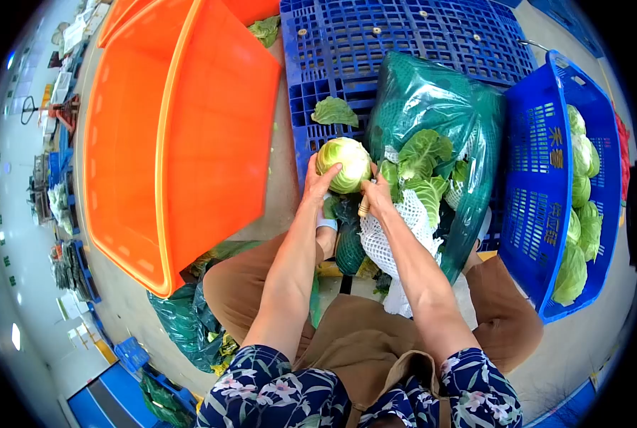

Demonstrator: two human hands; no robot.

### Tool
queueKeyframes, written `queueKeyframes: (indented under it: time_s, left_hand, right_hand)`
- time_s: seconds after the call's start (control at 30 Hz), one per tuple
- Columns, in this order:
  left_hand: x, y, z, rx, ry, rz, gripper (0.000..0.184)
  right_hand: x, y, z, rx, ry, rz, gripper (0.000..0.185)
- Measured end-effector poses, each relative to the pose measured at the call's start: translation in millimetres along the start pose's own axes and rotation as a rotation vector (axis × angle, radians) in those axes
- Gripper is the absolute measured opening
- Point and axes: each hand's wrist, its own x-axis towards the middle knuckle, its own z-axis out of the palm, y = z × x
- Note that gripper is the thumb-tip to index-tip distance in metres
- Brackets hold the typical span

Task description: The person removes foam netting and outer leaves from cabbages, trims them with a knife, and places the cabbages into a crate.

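The cabbage [345, 158] is gripped on its left side by the left hand [318, 182], near the left edge of the blue pallet [376, 31]. Just beside its lower right, a wooden handle [363, 207] is clasped by the right hand [378, 194].

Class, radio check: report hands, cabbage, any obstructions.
Left hand holding cabbage. Right hand gripping wooden handle. Leaves, white netting nearby, possibly in the way.

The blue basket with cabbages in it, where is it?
In the head view, the blue basket is on the person's right, beside the green plastic bag and blue pallet.
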Motion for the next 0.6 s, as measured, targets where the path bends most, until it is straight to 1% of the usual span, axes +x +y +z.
queueKeyframes:
  time_s: [0.07,0.1,0.17,0.2,0.3,0.33,0.4,0.43,0.47,0.57,0.6]
  left_hand:
    - [-11.5,0.4,5.1,0.104,0.041,0.101,0.092]
    - [-22.7,8.5,7.4,0.145,0.026,0.160,0.091]
    - [-58.9,39.7,12.6,0.231,0.000,0.281,0.089]
    - [-77.4,51.8,15.8,0.250,0.010,0.365,0.088]
    - [-139.0,97.5,16.8,0.370,-0.134,0.403,0.087]
    - [-161.6,108.0,18.7,0.330,-0.130,0.358,0.085]
    - [-200.3,110.4,15.9,0.390,-0.116,0.331,0.085]
    - [-215.9,109.2,15.8,0.419,-0.113,0.323,0.085]
    - [-228.7,102.7,16.3,0.420,-0.112,0.296,0.090]
    - [-248.8,61.7,18.4,0.608,-0.160,0.277,0.098]
    - [-244.5,42.3,18.7,0.600,-0.203,0.290,0.105]
  right_hand:
    - [-21.8,-3.9,-6.7,0.030,0.018,0.033,0.075]
    - [-35.7,-6.9,-10.8,0.044,0.027,0.048,0.076]
    - [-77.2,-17.9,-13.0,0.170,0.023,0.071,0.080]
    - [-101.9,-28.0,-11.1,0.203,0.018,0.042,0.080]
    - [-163.9,-42.0,-13.1,0.270,0.031,-0.012,0.078]
    - [-187.8,-48.7,-15.9,0.250,0.034,-0.011,0.077]
    - [-224.5,-43.7,-26.9,0.218,0.030,0.004,0.075]
    - [-237.0,-38.7,-35.0,0.204,0.018,0.006,0.074]
    - [-248.1,-33.7,-43.0,0.188,0.006,0.006,0.072]
    - [-262.1,-15.8,-59.6,0.106,0.069,0.117,0.069]
    - [-257.0,-1.4,-70.5,0.027,0.045,0.174,0.065]
